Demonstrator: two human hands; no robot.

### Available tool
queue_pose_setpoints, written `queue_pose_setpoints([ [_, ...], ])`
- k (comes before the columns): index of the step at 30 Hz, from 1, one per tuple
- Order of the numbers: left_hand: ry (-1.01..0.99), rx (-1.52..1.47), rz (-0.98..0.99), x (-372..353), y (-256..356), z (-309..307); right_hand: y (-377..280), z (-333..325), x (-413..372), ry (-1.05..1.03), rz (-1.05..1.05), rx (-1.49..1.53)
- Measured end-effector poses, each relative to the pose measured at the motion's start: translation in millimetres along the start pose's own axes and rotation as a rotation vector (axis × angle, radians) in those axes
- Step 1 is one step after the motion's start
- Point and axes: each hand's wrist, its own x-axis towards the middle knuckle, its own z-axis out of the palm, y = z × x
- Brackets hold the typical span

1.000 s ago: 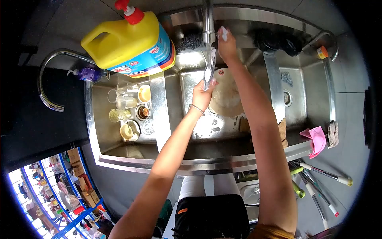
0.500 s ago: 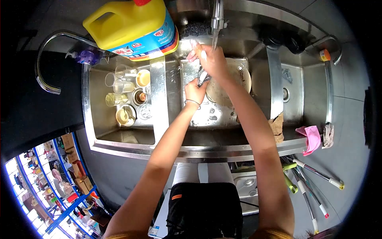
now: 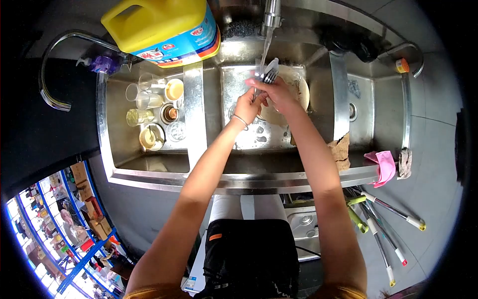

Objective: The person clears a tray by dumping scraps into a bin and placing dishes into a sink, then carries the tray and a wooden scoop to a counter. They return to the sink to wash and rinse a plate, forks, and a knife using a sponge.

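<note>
Under the running tap (image 3: 271, 20), my hands meet over the middle basin of the sink (image 3: 234, 144). My left hand (image 3: 245, 105) is closed round the handle end of some metal cutlery. A fork (image 3: 270, 75) shows its tines above the fingers, and a shiny rounded piece, perhaps a spoon, stands beside it. My right hand (image 3: 280, 94) has its fingers closed about the same cutlery, just below the tines. Water falls onto the metal and fingers. Below the hands, a round pale plate (image 3: 301, 92) lies in the basin, partly covered by my right hand.
The left basin holds several clear cups (image 3: 148, 99) and small bowls (image 3: 151, 137). A large yellow detergent jug (image 3: 164, 32) stands at the back left, beside a purple pump bottle (image 3: 105, 64). A pink cloth (image 3: 382, 167) hangs over the front right rim near torn cardboard (image 3: 340, 149).
My right hand has come down from beside the tap to the cutlery. The fork's tines now show under the water. The whole view has shifted slightly.
</note>
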Motion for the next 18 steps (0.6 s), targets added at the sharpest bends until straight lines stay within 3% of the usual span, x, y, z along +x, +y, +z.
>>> queue_pose_setpoints([
  [4, -0.133, -0.358, -0.236, -1.5, 3.0, -14.7, 18.6, 4.0, 25.9, 0.087, 0.053, 0.239],
  [7, -0.100, -0.435, -0.333, -5.5, 18.9, -20.9, -1.4, 17.7, 12.3, 0.010, -0.130, 0.212],
  [8, -0.070, -0.378, -0.305, -6.0, 17.3, -21.2, 8.2, 14.3, 22.3, 0.061, -0.308, 0.223],
  [11, -0.174, -0.151, -0.254, -6.7, 10.7, -28.5, 0.8, 9.6, 31.8, 0.158, -0.251, 0.179],
  [12, -0.144, -0.158, -0.258, -9.3, 8.7, -27.7, -1.1, 9.6, 31.8, 0.156, -0.208, 0.126],
  [15, -0.160, -0.210, -0.377, -17.2, 17.3, -29.2, 15.4, 3.6, 54.1, 0.229, -0.558, -0.116],
  [18, -0.112, -0.232, -0.372, -18.9, 14.1, -26.8, -21.2, 5.5, 32.5, 0.200, -0.361, -0.512],
])
